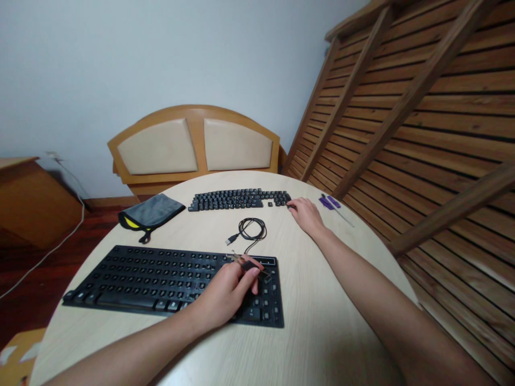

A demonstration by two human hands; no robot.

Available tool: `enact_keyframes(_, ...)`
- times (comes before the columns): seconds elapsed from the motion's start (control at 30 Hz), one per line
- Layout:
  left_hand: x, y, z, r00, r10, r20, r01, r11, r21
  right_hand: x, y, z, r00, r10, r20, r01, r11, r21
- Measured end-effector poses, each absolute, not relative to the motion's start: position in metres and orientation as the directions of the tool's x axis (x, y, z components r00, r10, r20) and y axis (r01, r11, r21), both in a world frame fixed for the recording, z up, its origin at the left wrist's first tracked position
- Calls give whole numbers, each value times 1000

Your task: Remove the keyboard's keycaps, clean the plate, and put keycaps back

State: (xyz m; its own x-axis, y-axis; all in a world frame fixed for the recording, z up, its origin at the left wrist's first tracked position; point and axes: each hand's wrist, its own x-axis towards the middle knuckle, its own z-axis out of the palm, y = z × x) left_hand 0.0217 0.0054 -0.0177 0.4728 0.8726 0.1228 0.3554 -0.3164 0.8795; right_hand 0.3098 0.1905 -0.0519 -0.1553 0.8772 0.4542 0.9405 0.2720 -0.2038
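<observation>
My left hand (231, 287) is closed around a small dark keycap puller (251, 265), with thin metal wires pointing to the upper left. It hovers over the right part of a black keyboard (96, 268). Most key positions there are bare of caps; the space bar (127, 300) and several bottom-row keys are in place. Farther back, loose black keycaps (225, 199) lie laid out in keyboard order. My right hand (306, 213) reaches to their right end, its fingers closed on a dark keycap (288, 205), mostly covered by the fingertips.
A coiled black USB cable (252, 237) runs from the keyboard's back edge. At the left lies a folded grey cloth (155, 212) with yellow lining. Purple pieces and a thin metal rod (330, 203) lie at the right. Behind the round table (322, 321) are a headboard (197, 115) and wooden slats (402, 118).
</observation>
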Motion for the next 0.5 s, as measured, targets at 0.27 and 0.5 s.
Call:
enact_keyframes(0.27, 22, 4, -15, 463, 879, 115, 364, -307, 879, 312, 193, -57, -145, 856, 495, 937, 279, -208)
enact_keyframes(0.5, 22, 4, -15, 462, 879, 116, 371, -310, 875, 315, 194, -58, -138, 847, 514, 929, 290, -228)
